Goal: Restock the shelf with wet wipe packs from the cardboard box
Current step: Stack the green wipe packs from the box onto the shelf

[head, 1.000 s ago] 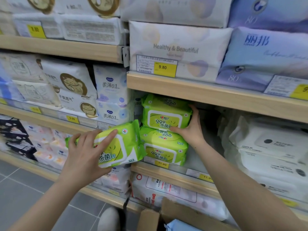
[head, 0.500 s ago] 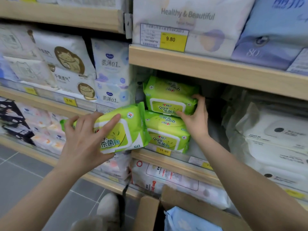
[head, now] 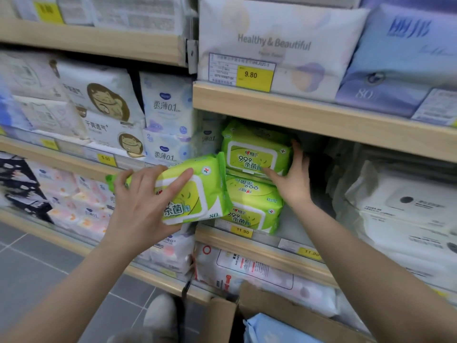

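wooden shelf (head: 321,120), grey tiles (head: 37,268) (shop aisle)

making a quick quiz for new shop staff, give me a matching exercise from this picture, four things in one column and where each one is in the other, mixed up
Things
1. left hand
2. right hand
3. 11.90 price tag
4. cardboard box

Places
A. on the shelf edge under the stacked green packs
B. at the bottom of the view, below the shelves
C. gripping a green pack in front of the shelf
D. against the right side of the upper stacked green pack

Pairs: 1-C, 2-D, 3-A, 4-B
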The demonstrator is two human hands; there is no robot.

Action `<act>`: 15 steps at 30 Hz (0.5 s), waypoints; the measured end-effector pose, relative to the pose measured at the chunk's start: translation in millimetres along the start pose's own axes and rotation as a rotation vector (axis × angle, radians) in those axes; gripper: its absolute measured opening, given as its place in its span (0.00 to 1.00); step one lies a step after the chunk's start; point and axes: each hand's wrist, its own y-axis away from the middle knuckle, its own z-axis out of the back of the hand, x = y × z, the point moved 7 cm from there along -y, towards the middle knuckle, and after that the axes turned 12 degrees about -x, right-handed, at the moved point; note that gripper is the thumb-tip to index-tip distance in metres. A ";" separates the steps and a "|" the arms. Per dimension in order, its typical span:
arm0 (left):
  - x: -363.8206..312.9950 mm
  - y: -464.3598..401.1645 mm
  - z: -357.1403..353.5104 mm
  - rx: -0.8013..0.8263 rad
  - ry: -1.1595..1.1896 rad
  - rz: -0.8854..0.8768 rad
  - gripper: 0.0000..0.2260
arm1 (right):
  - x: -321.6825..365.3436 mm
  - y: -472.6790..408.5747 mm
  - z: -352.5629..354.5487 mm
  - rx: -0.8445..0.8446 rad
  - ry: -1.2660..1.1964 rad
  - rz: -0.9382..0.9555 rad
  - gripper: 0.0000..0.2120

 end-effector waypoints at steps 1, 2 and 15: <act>-3.9 0.7 -0.4 0.023 0.007 -0.013 0.46 | 2.8 1.8 6.4 -0.009 -0.007 -0.003 0.44; -8.8 2.1 -1.2 0.050 0.015 -0.025 0.47 | 9.2 5.7 14.8 -0.028 -0.031 0.021 0.45; -110.1 -11.3 10.9 0.104 0.174 -0.246 0.47 | 40.2 105.8 51.6 0.463 -0.360 -0.058 0.40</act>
